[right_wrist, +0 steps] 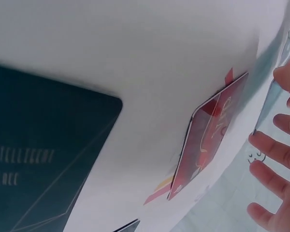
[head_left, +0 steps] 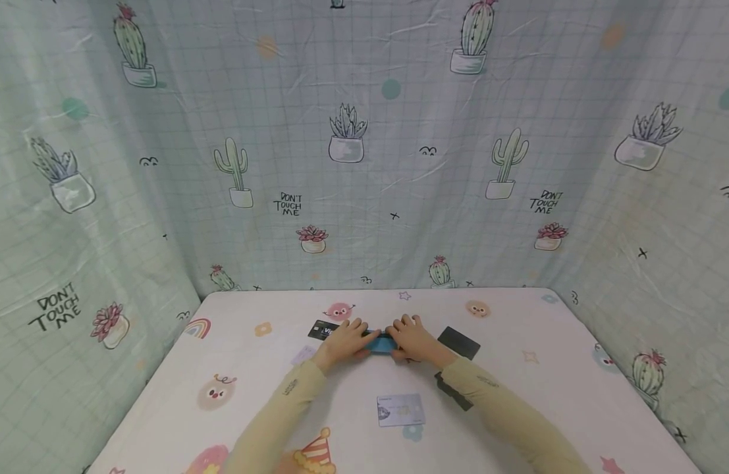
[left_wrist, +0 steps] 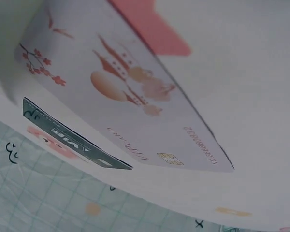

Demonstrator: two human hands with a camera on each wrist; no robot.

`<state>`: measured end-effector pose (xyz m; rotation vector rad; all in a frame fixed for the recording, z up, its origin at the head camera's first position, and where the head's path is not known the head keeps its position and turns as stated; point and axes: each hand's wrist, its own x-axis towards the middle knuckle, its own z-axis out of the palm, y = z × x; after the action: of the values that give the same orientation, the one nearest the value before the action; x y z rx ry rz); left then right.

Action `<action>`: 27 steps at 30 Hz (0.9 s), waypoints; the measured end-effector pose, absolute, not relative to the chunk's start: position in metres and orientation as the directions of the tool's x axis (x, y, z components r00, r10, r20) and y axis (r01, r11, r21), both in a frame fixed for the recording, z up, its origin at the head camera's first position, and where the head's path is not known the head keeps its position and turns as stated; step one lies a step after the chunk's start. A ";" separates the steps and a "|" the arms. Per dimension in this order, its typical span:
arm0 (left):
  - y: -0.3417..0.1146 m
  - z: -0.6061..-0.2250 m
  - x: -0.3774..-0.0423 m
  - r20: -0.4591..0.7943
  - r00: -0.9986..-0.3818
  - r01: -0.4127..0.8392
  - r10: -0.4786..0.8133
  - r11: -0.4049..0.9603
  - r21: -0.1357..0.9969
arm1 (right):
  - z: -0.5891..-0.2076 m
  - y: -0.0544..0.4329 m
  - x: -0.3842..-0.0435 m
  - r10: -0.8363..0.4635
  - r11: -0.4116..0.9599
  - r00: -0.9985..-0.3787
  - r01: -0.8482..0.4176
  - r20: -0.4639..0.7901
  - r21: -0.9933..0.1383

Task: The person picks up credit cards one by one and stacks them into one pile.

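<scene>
Both hands hold a small blue card (head_left: pixel 380 345) between them near the far side of the table. My left hand (head_left: pixel 345 341) pinches its left end, thumb and fingers at the edge. At the other end, my right hand (head_left: pixel 416 341) pinches it too; in the right wrist view the right hand's fingers (right_wrist: pixel 275 150) lie along the card's thin edge. Left of the left hand are a black VIP card (head_left: pixel 323 330) and a pale lilac card (head_left: pixel 303 355). A red card (right_wrist: pixel 210 135) lies close by the right hand, mostly hidden from above.
A silver-lilac card (head_left: pixel 401 409) lies nearer the front. One dark card (head_left: pixel 459 342) is right of the right hand, and another dark card (head_left: pixel 453 393) is partly under the right sleeve. A cactus-print curtain (head_left: pixel 364 250) stands behind the printed table (head_left: pixel 257 368).
</scene>
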<state>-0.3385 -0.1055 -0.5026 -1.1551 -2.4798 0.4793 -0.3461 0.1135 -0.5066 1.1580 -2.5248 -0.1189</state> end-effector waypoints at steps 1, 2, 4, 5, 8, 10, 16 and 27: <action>-0.106 -0.503 -0.338 0.181 -0.598 0.656 0.781 0.606 -0.449 | -0.504 0.113 -0.343 -0.738 0.672 -0.622 -0.711 0.263 0.205; -0.106 -0.503 -0.338 0.184 -0.594 0.655 0.783 0.603 -0.454 | -0.503 0.112 -0.343 -0.733 0.679 -0.632 -0.703 0.251 0.213; -0.106 -0.503 -0.338 0.191 -0.587 0.652 0.787 0.599 -0.464 | -0.502 0.112 -0.341 -0.723 0.691 -0.652 -0.684 0.228 0.234; -0.106 -0.503 -0.337 0.197 -0.583 0.650 0.788 0.598 -0.469 | -0.501 0.111 -0.341 -0.718 0.696 -0.665 -0.675 0.207 0.246; -0.106 -0.502 -0.336 0.214 -0.572 0.647 0.792 0.596 -0.475 | -0.498 0.112 -0.339 -0.714 0.698 -0.675 -0.670 0.184 0.253; -0.106 -0.502 -0.336 0.224 -0.565 0.649 0.794 0.595 -0.473 | -0.496 0.113 -0.337 -0.721 0.692 -0.666 -0.679 0.193 0.245; -0.106 -0.499 -0.333 0.254 -0.540 0.650 0.803 0.589 -0.480 | -0.498 0.116 -0.337 -0.731 0.682 -0.642 -0.698 0.231 0.219; -0.106 -0.498 -0.326 0.269 -0.538 0.633 0.799 0.593 -0.498 | -0.496 0.118 -0.331 -0.735 0.678 -0.634 -0.702 0.240 0.219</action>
<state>-0.3259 -0.1062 -0.4977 -1.1394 -2.3520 0.4734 -0.3313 0.1175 -0.4962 1.1398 -2.5838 -0.1499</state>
